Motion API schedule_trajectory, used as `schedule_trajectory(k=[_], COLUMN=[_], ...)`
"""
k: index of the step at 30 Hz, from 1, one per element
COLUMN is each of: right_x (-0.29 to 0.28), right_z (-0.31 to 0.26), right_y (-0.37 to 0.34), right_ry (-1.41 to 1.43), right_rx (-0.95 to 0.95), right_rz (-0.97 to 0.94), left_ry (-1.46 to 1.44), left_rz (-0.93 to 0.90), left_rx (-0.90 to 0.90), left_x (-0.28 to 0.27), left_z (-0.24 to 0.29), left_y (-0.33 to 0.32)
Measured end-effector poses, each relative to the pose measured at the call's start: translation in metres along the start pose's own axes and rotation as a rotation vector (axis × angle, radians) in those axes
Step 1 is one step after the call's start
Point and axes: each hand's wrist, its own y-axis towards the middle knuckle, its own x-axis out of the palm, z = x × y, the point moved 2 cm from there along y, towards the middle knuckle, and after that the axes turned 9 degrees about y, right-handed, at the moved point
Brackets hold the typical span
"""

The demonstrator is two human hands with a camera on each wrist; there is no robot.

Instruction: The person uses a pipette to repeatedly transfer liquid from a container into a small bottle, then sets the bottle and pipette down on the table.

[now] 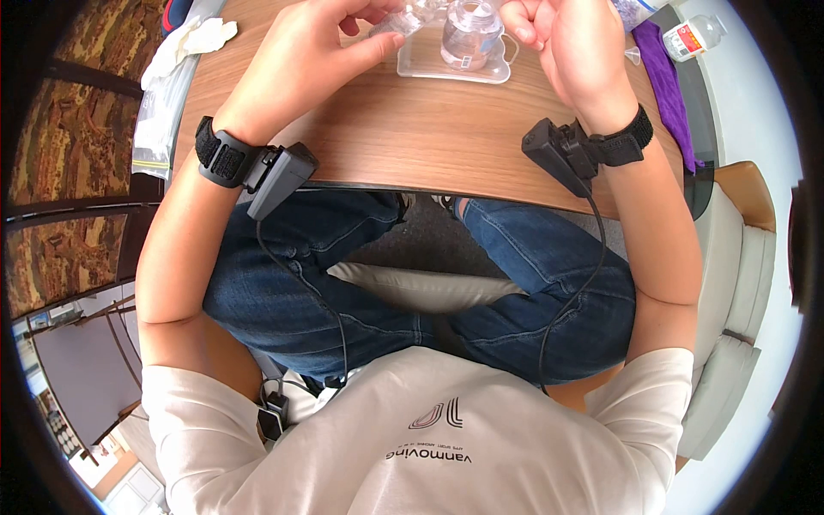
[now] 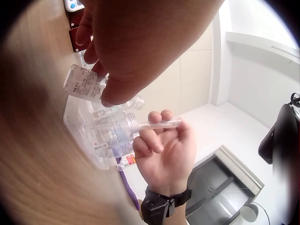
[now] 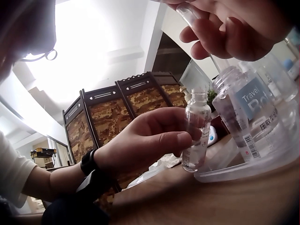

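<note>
My left hand (image 1: 296,64) grips a small clear bottle (image 3: 199,123) around its middle; it stands upright with its neck uncapped. A larger clear bottle (image 1: 472,39) with a blue "Travel" label is beside it, its mouth open. Both are at a shallow clear tray (image 1: 455,76), the larger one inside it, the small one by its edge. Above the larger bottle, my right hand (image 1: 584,60) pinches a slim clear dropper (image 2: 161,124), which slants down to that bottle's mouth. The lower end of the dropper is hard to make out through the plastic.
To the right lie a purple cloth (image 1: 668,90), a tiny clear funnel (image 1: 633,56) and a bottle with a red and white label (image 1: 693,39). White crumpled material (image 1: 187,50) and a zip bag (image 1: 156,129) lie along the left table edge.
</note>
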Motion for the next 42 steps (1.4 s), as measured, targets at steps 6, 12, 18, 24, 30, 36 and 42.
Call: schedule_trajectory(k=[6, 12, 18, 24, 30, 36, 42], right_x=[-0.002, 0.001, 0.011, 0.01, 0.008, 0.007, -0.001], right_z=[-0.03, -0.065, -0.062, -0.052, -0.059, -0.059, -0.044], right_y=[-0.003, -0.01, -0.015, -0.013, -0.015, -0.013, -0.006], right_ry=[0.099, 0.033, 0.118, 0.135, 0.148, 0.081, 0.107], right_rx=[-0.146, -0.49, -0.395, -0.397, -0.372, -0.475, -0.283], right_rz=[-0.043, -0.069, -0.026, -0.037, -0.117, -0.062, -0.031], left_ry=[-0.018, -0.004, 0.0, 0.023, 0.026, 0.024, 0.014], left_rz=[-0.019, -0.024, -0.003, -0.004, -0.003, 0.002, -0.024], left_rx=[-0.021, -0.015, 0.008, 0.024, 0.022, 0.028, -0.011], left_x=[-0.001, 0.002, 0.001, 0.001, 0.001, 0.002, 0.001], left_z=[0.005, 0.005, 0.007, 0.007, 0.007, 0.005, 0.002], left_y=[0.001, 0.002, 0.002, 0.003, 0.002, 0.002, 0.001])
